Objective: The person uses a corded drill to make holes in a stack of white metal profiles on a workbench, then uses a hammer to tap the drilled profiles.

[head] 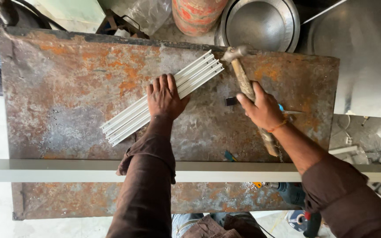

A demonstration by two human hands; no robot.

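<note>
My left hand point(165, 98) lies flat, fingers together, pressing on a short white ribbed aluminium channel point(128, 118) that lies diagonally on a rusty steel table point(67, 88). My right hand point(263, 110) grips the wooden handle of a hammer point(241, 72). The hammer's steel head point(233, 53) hovers just past the channel's upper right end point(210, 66). A small dark metal block point(231, 101) sits on the table between my hands.
A long pale bar point(58, 170) crosses the view in front of the table. A steel bowl point(261, 22) and a reddish cylinder point(197, 15) stand behind the table. Sheet metal point(367, 57) lies at right. A blue power drill point(294, 194) sits below.
</note>
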